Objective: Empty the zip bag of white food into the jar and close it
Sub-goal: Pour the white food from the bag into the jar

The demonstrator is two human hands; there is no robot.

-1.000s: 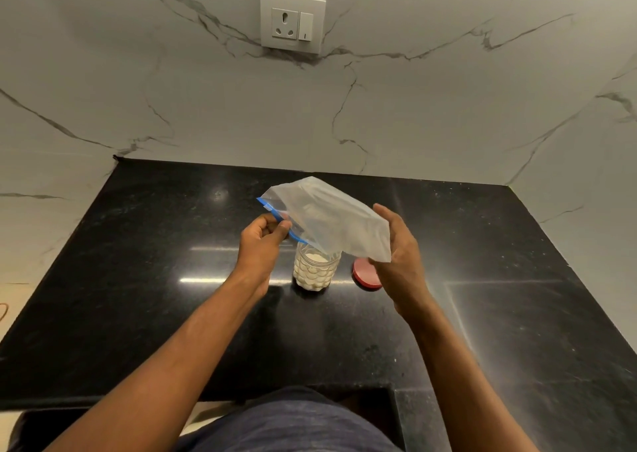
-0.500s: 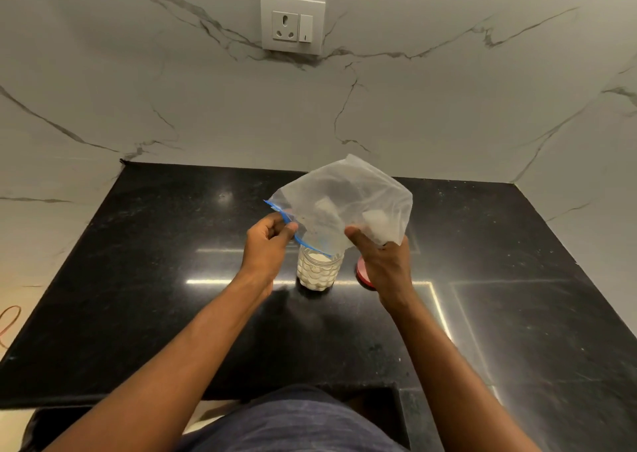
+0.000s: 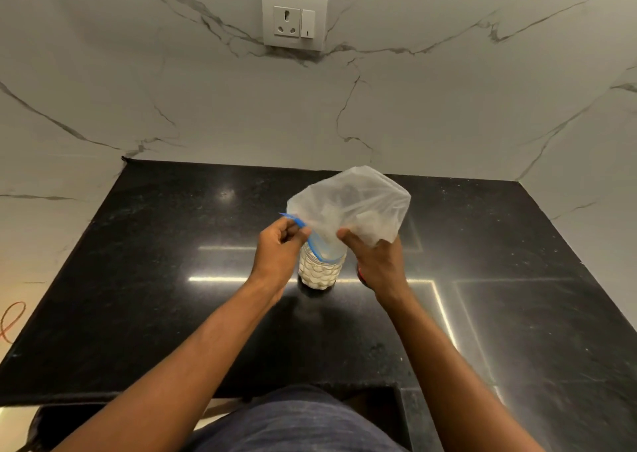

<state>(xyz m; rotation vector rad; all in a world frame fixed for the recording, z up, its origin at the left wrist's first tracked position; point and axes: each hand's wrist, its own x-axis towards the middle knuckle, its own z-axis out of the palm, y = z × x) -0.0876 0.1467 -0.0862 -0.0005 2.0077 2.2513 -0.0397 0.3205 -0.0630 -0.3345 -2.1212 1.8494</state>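
Observation:
A clear zip bag (image 3: 351, 207) with a blue zip strip hangs upside down over a glass jar (image 3: 320, 274) that stands on the black counter (image 3: 155, 279). The bag's mouth rests on the jar's rim. White food fills much of the jar. My left hand (image 3: 277, 253) pinches the blue zip edge at the left of the mouth. My right hand (image 3: 377, 262) grips the bag's lower right side. The red lid (image 3: 359, 274) lies on the counter right of the jar, almost wholly hidden behind my right hand.
Marble walls enclose the counter at the back and on both sides. A white socket with a switch (image 3: 294, 19) sits on the back wall. An orange cord (image 3: 12, 320) lies beyond the counter's left edge. The counter's front edge runs just before my body.
The bag went from flat and tilted to raised upright over the jar, its mouth now down on the rim. My right hand moved from behind the bag to gripping its lower side.

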